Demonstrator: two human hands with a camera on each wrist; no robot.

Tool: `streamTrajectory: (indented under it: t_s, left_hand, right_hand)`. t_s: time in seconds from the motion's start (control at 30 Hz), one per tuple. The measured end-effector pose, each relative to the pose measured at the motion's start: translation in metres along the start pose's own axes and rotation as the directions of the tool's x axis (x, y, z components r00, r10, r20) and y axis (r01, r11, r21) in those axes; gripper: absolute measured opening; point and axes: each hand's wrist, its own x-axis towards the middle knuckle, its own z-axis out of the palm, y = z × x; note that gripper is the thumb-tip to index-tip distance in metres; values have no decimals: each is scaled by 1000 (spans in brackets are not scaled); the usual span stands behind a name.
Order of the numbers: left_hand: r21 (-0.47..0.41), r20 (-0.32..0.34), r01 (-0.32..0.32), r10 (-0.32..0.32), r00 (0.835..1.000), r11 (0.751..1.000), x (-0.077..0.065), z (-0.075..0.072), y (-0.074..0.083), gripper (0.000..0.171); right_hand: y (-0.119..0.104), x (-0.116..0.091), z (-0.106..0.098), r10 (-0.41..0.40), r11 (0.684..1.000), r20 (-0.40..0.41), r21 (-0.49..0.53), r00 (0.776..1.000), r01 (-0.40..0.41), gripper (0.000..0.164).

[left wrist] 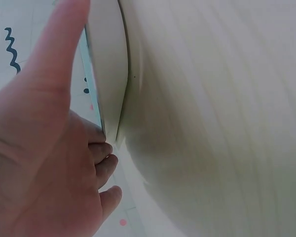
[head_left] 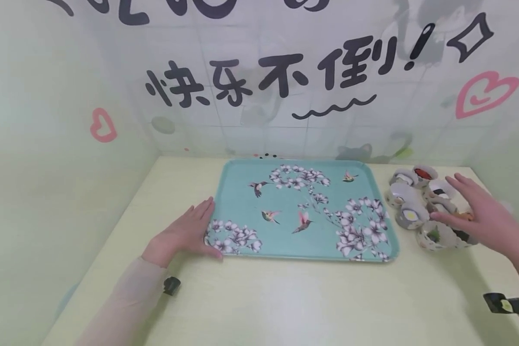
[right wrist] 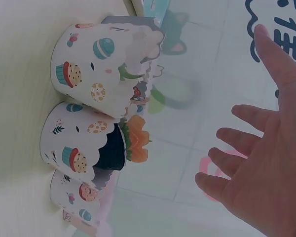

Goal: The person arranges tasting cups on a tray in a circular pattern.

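A turquoise tray (head_left: 242,192) with hummingbirds and pale blossoms lies flat on the table. My left hand (head_left: 183,233) rests along its left edge, fingers straight and thumb at the near corner. In the left wrist view, the fingertips (left wrist: 108,170) meet the tray's side. At the right, my right hand (head_left: 486,216) is held above a cluster of paper baking cups (head_left: 408,222), fingers spread and holding nothing. Cupcake pictures decorate the cups (right wrist: 84,69) in the right wrist view. One contains an orange, petal-edged piece (right wrist: 137,140); others hold small red, white, black and green items.
The table (head_left: 277,302) is pale wood. Behind it stands a tiled wall covering (head_left: 259,129) with large dark characters and pink hearts. Pale side panels (head_left: 47,192) flank the table. The cups stand close to the tray's right edge.
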Motion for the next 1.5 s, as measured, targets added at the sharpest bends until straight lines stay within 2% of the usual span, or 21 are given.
streamTrajectory:
  t_s: [0.27, 0.5, 0.63, 0.97, 1.07, 1.17, 1.23, 1.27, 1.3, 1.43, 1.5]
  left_hand:
    - [-5, -8, 6, -7, 1000, 1000, -2, 1, -1, 144]
    - [-7, -14, 7, -7, 1000, 1000, -6, 4, -2, 144]
    - [-5, -18, 12, -12, 1000, 1000, -7, 3, -2, 144]
    - [-3, -23, 17, -17, 1000, 1000, -8, 1, 0, 143]
    - [1, -21, 15, -15, 1000, 1000, -8, 0, 0, 143]
    - [2, -14, 18, -18, 1000, 1000, -8, -1, 1, 143]
    - [8, -12, 16, -16, 1000, 1000, -8, -1, 0, 143]
    - [9, -12, 18, -18, 1000, 1000, -8, -1, 0, 143]
    - [11, -12, 20, -20, 1000, 1000, -8, -1, 0, 143]
    - [15, -17, 19, -19, 1000, 1000, -9, -1, -1, 143]
    - [13, -18, 19, -19, 1000, 1000, -9, -2, -1, 143]
  right_hand:
    - [12, -3, -6, 15, 996, -46, 83, 999, -11, 92]
    - [26, -8, -7, 79, 994, -87, 87, 993, -71, 88]
    - [36, -9, -8, 122, 992, -131, 58, 984, -115, 84]
    - [60, -15, -5, 137, 990, -279, 67, 950, -123, 78]
    - [83, -13, 1, 199, 979, -300, 108, 933, -174, 77]
    - [126, -11, 13, 240, 968, -318, 150, 917, -201, 77]
    - [157, -8, 23, 249, 964, -334, 172, 909, -202, 75]
    - [166, -8, 26, 231, 967, -338, 183, 912, -177, 73]
    - [172, -9, 29, 240, 965, -347, 191, 907, -182, 72]
    - [147, -15, 23, 264, 949, -312, 251, 913, -189, 68]
    - [148, -17, 24, 282, 938, -297, 282, 912, -199, 68]
